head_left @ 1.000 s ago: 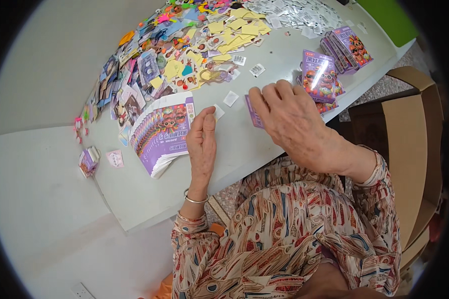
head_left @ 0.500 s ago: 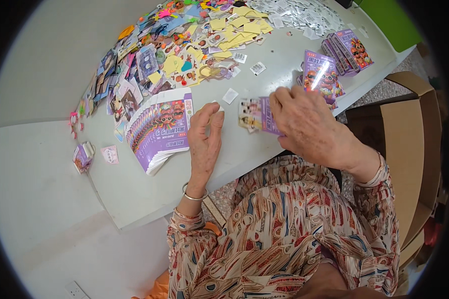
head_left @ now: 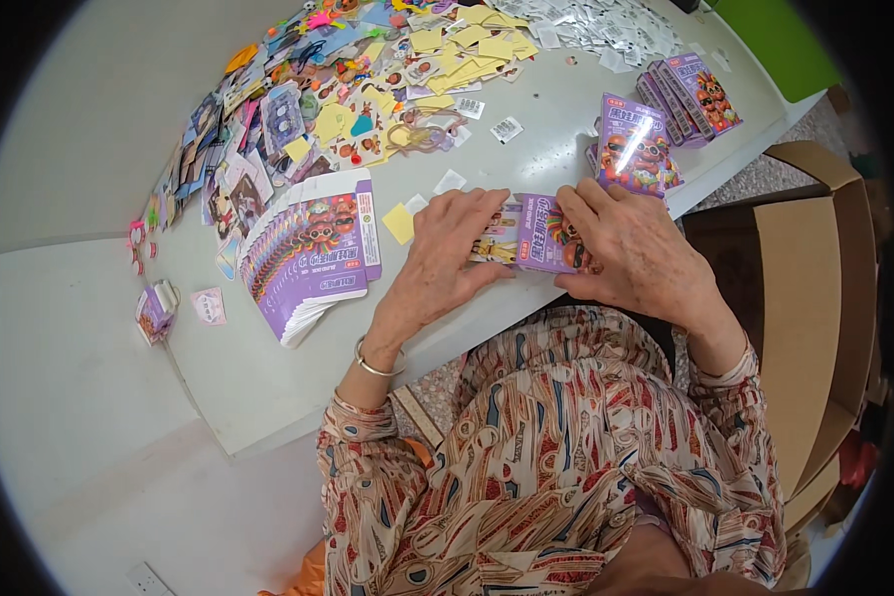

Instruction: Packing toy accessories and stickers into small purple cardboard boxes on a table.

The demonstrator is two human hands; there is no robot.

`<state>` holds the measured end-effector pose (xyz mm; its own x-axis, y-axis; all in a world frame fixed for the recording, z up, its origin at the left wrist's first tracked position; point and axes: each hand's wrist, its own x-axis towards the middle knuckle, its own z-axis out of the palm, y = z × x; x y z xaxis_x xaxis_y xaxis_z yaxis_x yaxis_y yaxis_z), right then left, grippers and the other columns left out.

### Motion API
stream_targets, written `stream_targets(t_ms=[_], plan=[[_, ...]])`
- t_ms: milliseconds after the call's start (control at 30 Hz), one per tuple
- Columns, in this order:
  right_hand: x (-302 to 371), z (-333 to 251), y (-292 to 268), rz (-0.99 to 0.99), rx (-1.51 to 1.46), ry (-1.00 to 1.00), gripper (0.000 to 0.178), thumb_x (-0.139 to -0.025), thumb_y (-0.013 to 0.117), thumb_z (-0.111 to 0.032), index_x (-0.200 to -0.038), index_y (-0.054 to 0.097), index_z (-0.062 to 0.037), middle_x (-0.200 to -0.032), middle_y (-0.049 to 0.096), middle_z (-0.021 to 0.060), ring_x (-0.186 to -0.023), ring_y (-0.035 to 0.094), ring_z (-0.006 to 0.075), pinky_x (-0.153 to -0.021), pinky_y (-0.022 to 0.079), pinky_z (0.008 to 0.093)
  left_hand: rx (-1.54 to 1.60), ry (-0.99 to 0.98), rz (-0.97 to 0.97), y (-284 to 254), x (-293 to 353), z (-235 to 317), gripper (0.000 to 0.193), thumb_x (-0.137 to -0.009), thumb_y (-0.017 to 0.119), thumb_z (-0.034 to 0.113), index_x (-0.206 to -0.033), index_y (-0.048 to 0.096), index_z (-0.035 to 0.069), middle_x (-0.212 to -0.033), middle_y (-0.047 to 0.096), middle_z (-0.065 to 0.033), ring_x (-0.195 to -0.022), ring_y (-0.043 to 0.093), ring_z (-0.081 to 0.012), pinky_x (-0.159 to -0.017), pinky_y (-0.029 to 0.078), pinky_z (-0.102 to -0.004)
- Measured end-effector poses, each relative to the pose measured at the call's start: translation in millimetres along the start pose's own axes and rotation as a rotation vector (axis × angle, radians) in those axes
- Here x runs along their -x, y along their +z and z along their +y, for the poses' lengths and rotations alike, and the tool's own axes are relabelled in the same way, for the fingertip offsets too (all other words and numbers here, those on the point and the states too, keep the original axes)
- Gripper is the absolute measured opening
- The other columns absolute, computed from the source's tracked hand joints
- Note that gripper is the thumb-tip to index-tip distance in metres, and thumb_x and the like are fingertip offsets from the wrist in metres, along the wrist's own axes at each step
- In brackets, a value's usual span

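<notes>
My right hand point(head_left: 631, 243) holds a small purple printed carton point(head_left: 538, 233) over the table's front edge, fingers on top and thumb at its near side. Colourful picture cards point(head_left: 495, 238) stick out of the carton's left end. Fingers and thumb of my left hand point(head_left: 432, 253) close on the cards from the far and near sides. Left of that hand lies a fanned stack of flat purple cartons point(head_left: 318, 248). A yellow slip point(head_left: 399, 223) and a small white packet point(head_left: 449, 182) lie just beyond my left hand.
Beyond, a heap of small toys, cards and yellow slips point(head_left: 368, 109) spreads over the table point(head_left: 526, 109). White packets point(head_left: 606, 30) pile up behind. Filled purple boxes point(head_left: 700, 94) stand at the right, above an open cardboard box point(head_left: 800, 328). A small purple box point(head_left: 156, 313) sits far left.
My left hand has moved right and closed on the cards at the carton's end. The carton now shows its printed front more fully. The yellow slip has come into sight.
</notes>
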<state>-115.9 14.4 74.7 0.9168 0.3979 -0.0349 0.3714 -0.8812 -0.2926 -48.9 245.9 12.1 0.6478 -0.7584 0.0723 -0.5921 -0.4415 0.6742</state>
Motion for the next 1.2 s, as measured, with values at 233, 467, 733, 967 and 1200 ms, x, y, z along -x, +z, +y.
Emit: stream_targets(t_ms=[233, 467, 733, 967, 1200], plan=[[14.3, 3.2, 15.8, -0.025, -0.021, 0.04, 0.072, -0.065, 0.08, -0.028, -0.12, 0.045, 0.0025, -0.1, 0.051, 0.014, -0.091, 0.058, 0.0327, -0.073, 0.047, 0.0417, -0.312, -0.048, 0.084, -37.3, 16.5, 6.0, 0.074, -0.066, 0.081, 0.027, -0.13, 0.051, 0.007, -0.127, 0.05, -0.0139, -0.118, 0.045, -0.0324, -0.101, 0.034, -0.0425], [28.2, 3.0, 32.6, -0.018, -0.157, 0.106, 0.08, -0.063, 0.083, -0.024, -0.125, 0.039, 0.0029, -0.106, 0.048, 0.0156, -0.093, 0.057, 0.0342, -0.075, 0.048, 0.0399, -0.451, -0.157, 0.123, -54.7, 47.7, 22.9, 0.064, -0.067, 0.079, 0.026, -0.123, 0.054, 0.007, -0.115, 0.049, -0.0115, -0.107, 0.045, -0.0309, -0.093, 0.033, -0.0443], [27.0, -8.1, 26.3, -0.079, -0.093, 0.186, 0.074, -0.063, 0.083, -0.027, -0.118, 0.043, 0.0022, -0.101, 0.048, 0.014, -0.093, 0.057, 0.0311, -0.072, 0.048, 0.0377, -0.416, -0.13, -0.021, -29.1, 60.2, 27.2, 0.055, -0.071, 0.077, 0.027, -0.116, 0.056, 0.005, -0.112, 0.05, -0.0109, -0.108, 0.045, -0.0302, -0.093, 0.034, -0.0436], [23.5, -12.6, 15.1, -0.114, -0.012, 0.171, 0.068, -0.063, 0.084, -0.031, -0.108, 0.047, 0.003, -0.094, 0.048, 0.0116, -0.084, 0.059, 0.0277, -0.068, 0.048, 0.0357, -0.39, -0.108, 0.093, 5.9, 32.5, 25.4, 0.038, -0.082, 0.067, 0.012, -0.116, 0.056, 0.0, -0.116, 0.052, -0.0109, -0.108, 0.048, -0.0288, -0.093, 0.035, -0.0404], [13.8, -13.7, 11.4, -0.107, 0.073, 0.092, 0.055, -0.064, 0.08, -0.035, -0.092, 0.054, 0.0045, -0.084, 0.051, 0.0116, -0.073, 0.06, 0.0256, -0.063, 0.048, 0.0348, -0.346, -0.118, 0.134, 16.6, 28.6, 23.2, 0.034, -0.083, 0.062, 0.004, -0.116, 0.058, -0.001, -0.116, 0.052, -0.0101, -0.106, 0.049, -0.0267, -0.091, 0.034, -0.0377]])
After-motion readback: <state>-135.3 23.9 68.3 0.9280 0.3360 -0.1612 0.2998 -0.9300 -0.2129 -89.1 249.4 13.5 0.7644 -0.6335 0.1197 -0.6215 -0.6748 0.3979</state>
